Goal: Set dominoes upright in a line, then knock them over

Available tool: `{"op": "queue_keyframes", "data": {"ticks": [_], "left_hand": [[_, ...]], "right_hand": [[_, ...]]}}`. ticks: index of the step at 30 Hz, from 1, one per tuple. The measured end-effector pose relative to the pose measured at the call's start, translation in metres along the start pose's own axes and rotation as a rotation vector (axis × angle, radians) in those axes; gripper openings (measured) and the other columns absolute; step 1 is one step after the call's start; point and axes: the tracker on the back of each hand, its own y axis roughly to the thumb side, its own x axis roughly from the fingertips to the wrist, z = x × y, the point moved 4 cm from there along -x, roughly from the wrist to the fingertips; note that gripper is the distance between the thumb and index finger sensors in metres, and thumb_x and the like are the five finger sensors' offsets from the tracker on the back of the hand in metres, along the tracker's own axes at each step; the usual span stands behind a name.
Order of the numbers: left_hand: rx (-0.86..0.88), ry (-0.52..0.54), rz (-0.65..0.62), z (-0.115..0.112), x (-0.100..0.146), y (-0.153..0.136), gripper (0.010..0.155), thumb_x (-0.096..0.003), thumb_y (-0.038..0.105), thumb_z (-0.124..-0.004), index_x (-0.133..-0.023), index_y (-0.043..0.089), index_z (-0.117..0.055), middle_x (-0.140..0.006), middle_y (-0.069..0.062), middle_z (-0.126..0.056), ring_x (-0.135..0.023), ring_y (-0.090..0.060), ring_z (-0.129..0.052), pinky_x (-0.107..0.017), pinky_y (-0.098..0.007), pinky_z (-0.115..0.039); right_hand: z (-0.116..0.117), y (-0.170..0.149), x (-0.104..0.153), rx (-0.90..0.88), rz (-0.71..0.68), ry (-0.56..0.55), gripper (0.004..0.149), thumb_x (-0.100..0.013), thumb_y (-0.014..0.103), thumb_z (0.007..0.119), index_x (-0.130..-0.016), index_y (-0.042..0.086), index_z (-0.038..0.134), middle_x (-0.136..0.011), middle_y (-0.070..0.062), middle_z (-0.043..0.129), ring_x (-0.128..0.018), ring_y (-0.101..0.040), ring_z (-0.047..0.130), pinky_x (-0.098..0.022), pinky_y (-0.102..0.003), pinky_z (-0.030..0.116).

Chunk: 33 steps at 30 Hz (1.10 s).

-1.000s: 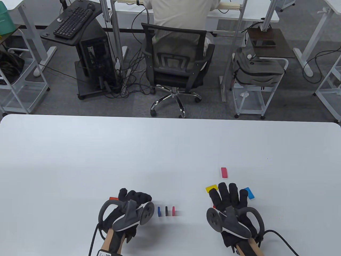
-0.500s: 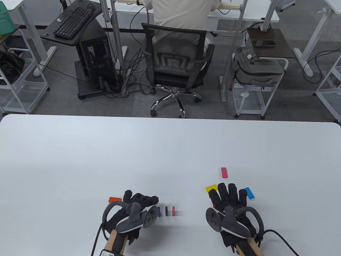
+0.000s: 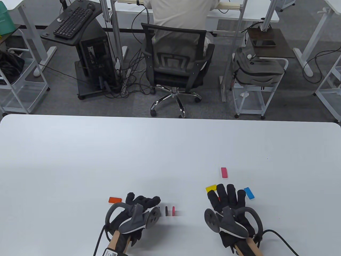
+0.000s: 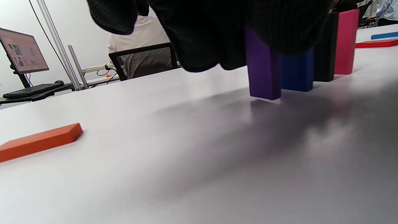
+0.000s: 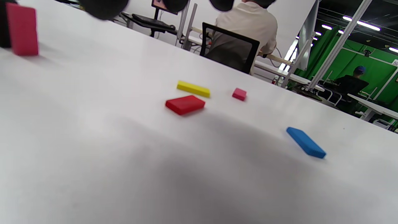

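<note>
Left hand (image 3: 138, 213): moved rightward along the counter (image 3: 80, 160), closing on the row of standing dominoes.
Purple domino (image 4: 262, 68): carried upright in the left hand's fingers (image 4: 217, 37); ended just beside the blue domino (image 4: 297, 73), its base at or barely above the counter.
Blue domino: open to the table view a second earlier; became hidden there behind the left hand's tracker (image 3: 153, 217).
Orange domino (image 3: 115, 199): partly covered at first; fully uncovered once the hand passed.
Right hand (image 3: 229, 210): crept slightly leftward.
</note>
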Motion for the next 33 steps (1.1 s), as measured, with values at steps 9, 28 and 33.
{"op": "queue_keyframes", "data": {"ticks": [9, 28, 33], "left_hand": [[-0.01, -0.004, -0.001, 0.002, 0.001, 0.0, 0.069, -0.0445, 0.049, -0.077, -0.107, 0.043, -0.049, -0.102, 0.025, -0.079, -0.097, 0.0, -0.084, -0.079, -0.053, -0.059], [-0.006, -0.099, -0.018, 0.009, 0.003, -0.006, 0.082, -0.0427, 0.056, -0.075, -0.114, 0.035, -0.04, -0.116, 0.011, -0.068, -0.111, -0.017, -0.072, -0.08, -0.057, -0.055], [0.002, -0.058, 0.079, 0.022, 0.01, -0.038, 0.08, -0.0423, 0.058, -0.074, -0.113, 0.036, -0.044, -0.119, 0.007, -0.065, -0.112, -0.021, -0.069, -0.08, -0.058, -0.054]], "right_hand": [[0.0, 0.001, 0.0, 0.004, -0.004, 0.003, 0.07, -0.063, 0.049, 0.053, -0.118, 0.015, 0.026, -0.122, -0.028, 0.021, -0.105, -0.062, 0.021, -0.067, -0.076, 0.021], [0.001, 0.003, -0.001, 0.002, -0.005, 0.006, 0.07, -0.063, 0.049, 0.053, -0.118, 0.015, 0.025, -0.122, -0.028, 0.021, -0.105, -0.062, 0.021, -0.067, -0.076, 0.021], [0.001, 0.003, -0.001, 0.0, -0.005, 0.005, 0.07, -0.063, 0.049, 0.053, -0.118, 0.015, 0.025, -0.122, -0.028, 0.021, -0.105, -0.062, 0.021, -0.067, -0.076, 0.021]]}}
